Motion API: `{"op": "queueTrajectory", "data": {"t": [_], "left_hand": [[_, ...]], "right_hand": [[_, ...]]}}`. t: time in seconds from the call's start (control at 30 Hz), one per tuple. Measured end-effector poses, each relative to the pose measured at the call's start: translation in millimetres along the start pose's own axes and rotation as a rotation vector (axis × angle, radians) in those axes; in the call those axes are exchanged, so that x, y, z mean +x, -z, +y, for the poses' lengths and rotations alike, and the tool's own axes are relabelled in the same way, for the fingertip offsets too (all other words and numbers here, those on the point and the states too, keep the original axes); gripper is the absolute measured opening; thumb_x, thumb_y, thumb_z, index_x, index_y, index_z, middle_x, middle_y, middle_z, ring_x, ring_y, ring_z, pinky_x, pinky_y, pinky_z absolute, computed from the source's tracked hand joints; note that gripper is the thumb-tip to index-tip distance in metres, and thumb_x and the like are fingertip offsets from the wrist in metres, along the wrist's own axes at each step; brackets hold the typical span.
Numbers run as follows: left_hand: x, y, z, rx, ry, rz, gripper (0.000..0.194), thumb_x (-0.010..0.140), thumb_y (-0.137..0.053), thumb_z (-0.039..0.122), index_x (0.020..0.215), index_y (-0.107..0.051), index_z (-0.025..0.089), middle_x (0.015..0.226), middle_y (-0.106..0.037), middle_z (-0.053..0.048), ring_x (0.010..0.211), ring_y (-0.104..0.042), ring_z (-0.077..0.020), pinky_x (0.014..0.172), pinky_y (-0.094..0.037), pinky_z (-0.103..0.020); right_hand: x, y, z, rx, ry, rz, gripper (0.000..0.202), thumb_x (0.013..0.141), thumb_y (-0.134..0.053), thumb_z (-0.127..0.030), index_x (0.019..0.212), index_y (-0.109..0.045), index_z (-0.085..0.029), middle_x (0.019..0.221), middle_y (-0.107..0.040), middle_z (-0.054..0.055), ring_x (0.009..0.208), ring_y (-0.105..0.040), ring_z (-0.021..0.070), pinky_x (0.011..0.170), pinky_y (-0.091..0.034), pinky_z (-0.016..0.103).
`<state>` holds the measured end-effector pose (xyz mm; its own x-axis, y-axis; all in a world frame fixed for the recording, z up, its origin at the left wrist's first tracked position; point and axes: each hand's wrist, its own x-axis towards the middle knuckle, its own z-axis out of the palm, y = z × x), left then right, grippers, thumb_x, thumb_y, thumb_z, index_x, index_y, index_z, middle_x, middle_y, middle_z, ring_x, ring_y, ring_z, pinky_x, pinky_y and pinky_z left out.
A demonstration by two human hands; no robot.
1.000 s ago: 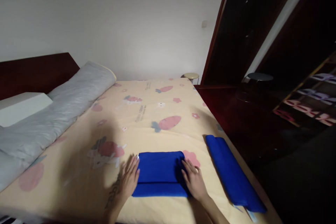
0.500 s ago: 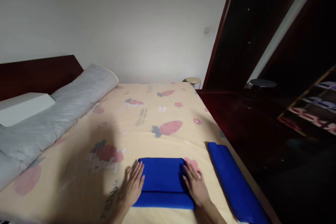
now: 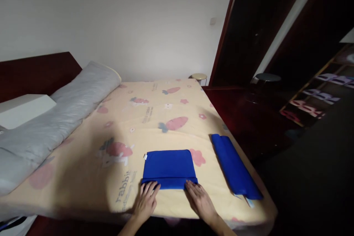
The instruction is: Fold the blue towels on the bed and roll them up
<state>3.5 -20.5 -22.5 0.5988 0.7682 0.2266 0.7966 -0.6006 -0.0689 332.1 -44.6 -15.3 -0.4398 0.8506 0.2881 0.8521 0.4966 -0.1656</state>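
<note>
- we place the left hand (image 3: 146, 201) with its fingers bent over the near left corner of the blue cloth (image 3: 170, 164); we cannot tell whether it pinches the edge or only presses
- we place the right hand (image 3: 201, 202) with its fingertips on the near right corner, fingers together; we cannot tell whether it grips
- we find the blue cloth flat on the bed sheet (image 3: 166, 206), just beyond both hands, with a folded band (image 3: 173, 183) spanning its near side between them
- we note a white tag (image 3: 145, 157) beyond the left hand, at the far left corner
- we locate the blue bundle (image 3: 238, 169) to the right of the right hand, apart from it, lying at a slant
- we see the grey quilt (image 3: 69, 118) far to the left of and beyond the left hand
</note>
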Motion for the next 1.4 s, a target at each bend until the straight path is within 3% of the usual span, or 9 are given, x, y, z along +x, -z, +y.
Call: {"op": "queueTrajectory", "data": {"t": [0.1, 0.23, 0.5, 0.77, 0.93, 1.0, 1.1, 1.27, 1.4], "left_hand": [[27.8, 10.4, 0.2, -0.094, 0.161, -0.178, 0.064, 0.082, -0.04, 0.005, 0.141, -0.046, 0.03, 0.136, -0.059, -0.004, 0.125, -0.05, -0.0228, 0.11, -0.033, -0.044], [54.2, 24.4, -4.3, -0.127, 0.255, -0.283, 0.062, 0.082, -0.032, 0.0, 0.134, -0.055, 0.026, 0.134, -0.06, -0.009, 0.129, -0.049, -0.025, 0.11, -0.034, -0.048], [35.9, 13.7, 1.1, -0.134, 0.342, -0.396, 0.07, 0.071, -0.036, -0.003, 0.132, -0.055, 0.025, 0.133, -0.063, -0.01, 0.128, -0.053, -0.028, 0.106, -0.038, -0.057], [9.3, 29.4, -11.1, -0.221, 0.267, -0.31, 0.046, 0.083, -0.042, 0.009, 0.122, -0.059, 0.028, 0.13, -0.064, -0.001, 0.125, -0.054, -0.0183, 0.114, -0.033, -0.041], [0.4, 31.8, -22.5, -0.278, 0.178, -0.102, 0.034, 0.096, -0.042, 0.032, 0.127, -0.055, 0.03, 0.123, -0.067, -0.001, 0.116, -0.06, -0.0185, 0.108, -0.043, -0.037], [2.7, 30.2, -20.2, -0.237, 0.186, -0.053, 0.033, 0.097, -0.042, 0.037, 0.126, -0.057, 0.03, 0.119, -0.069, -0.002, 0.114, -0.061, -0.0208, 0.105, -0.045, -0.04], [15.8, 22.1, 2.1, -0.167, 0.224, -0.028, 0.037, 0.097, -0.038, 0.026, 0.128, -0.058, 0.026, 0.121, -0.068, -0.005, 0.115, -0.061, -0.0232, 0.103, -0.046, -0.044], [41.6, 0.2, 50.8, -0.17, 0.104, 0.006, 0.052, 0.095, -0.032, 0.015, 0.145, -0.041, 0.02, 0.146, -0.052, -0.008, 0.134, -0.047, -0.0194, 0.109, -0.041, -0.038], [27.1, 0.3, 20.9, -0.12, 0.1, -0.021, 0.052, 0.1, -0.035, 0.034, 0.151, -0.027, 0.027, 0.152, -0.043, -0.004, 0.139, -0.041, -0.0197, 0.11, -0.039, -0.041]], "right_hand": [[28.7, 8.9, -2.7, 0.111, -0.17, -0.104, 0.04, 0.091, -0.039, -0.018, 0.125, -0.059, -0.02, 0.125, -0.066, 0.009, 0.112, -0.059, 0.0238, 0.101, -0.039, 0.04], [51.7, 21.0, 1.6, 0.127, -0.205, -0.15, 0.036, 0.083, -0.044, -0.018, 0.113, -0.064, -0.018, 0.107, -0.069, 0.01, 0.105, -0.059, 0.0258, 0.098, -0.039, 0.04], [33.0, 20.8, -13.2, 0.2, -0.292, -0.231, 0.045, 0.068, -0.043, -0.009, 0.105, -0.066, -0.019, 0.11, -0.067, 0.008, 0.107, -0.057, 0.0236, 0.094, -0.039, 0.034], [13.4, 23.1, -4.8, 0.301, -0.294, -0.188, 0.039, 0.084, -0.039, -0.023, 0.115, -0.063, -0.026, 0.117, -0.063, 0.005, 0.112, -0.052, 0.0234, 0.098, -0.036, 0.04], [2.8, 15.3, 10.3, 0.343, -0.392, -0.132, 0.038, 0.085, -0.038, -0.025, 0.11, -0.066, -0.03, 0.12, -0.062, 0.004, 0.115, -0.05, 0.0258, 0.098, -0.038, 0.046], [4.2, 12.8, 9.0, 0.289, -0.467, -0.101, 0.038, 0.082, -0.041, -0.025, 0.11, -0.066, -0.029, 0.122, -0.062, 0.006, 0.116, -0.051, 0.0275, 0.098, -0.039, 0.047], [14.9, 5.0, -13.0, 0.133, -0.539, 0.024, 0.046, 0.082, -0.043, -0.025, 0.125, -0.06, -0.025, 0.132, -0.058, 0.011, 0.123, -0.049, 0.0305, 0.102, -0.037, 0.051], [41.3, -20.2, -65.9, 0.179, -0.2, -0.045, 0.054, 0.094, -0.035, -0.032, 0.148, -0.038, -0.022, 0.153, -0.04, 0.008, 0.141, -0.036, 0.0255, 0.113, -0.031, 0.046], [30.2, -21.1, -37.7, 0.179, -0.174, -0.108, 0.056, 0.098, -0.032, -0.049, 0.148, -0.037, -0.024, 0.152, -0.04, 0.006, 0.141, -0.037, 0.024, 0.115, -0.031, 0.046]]}}
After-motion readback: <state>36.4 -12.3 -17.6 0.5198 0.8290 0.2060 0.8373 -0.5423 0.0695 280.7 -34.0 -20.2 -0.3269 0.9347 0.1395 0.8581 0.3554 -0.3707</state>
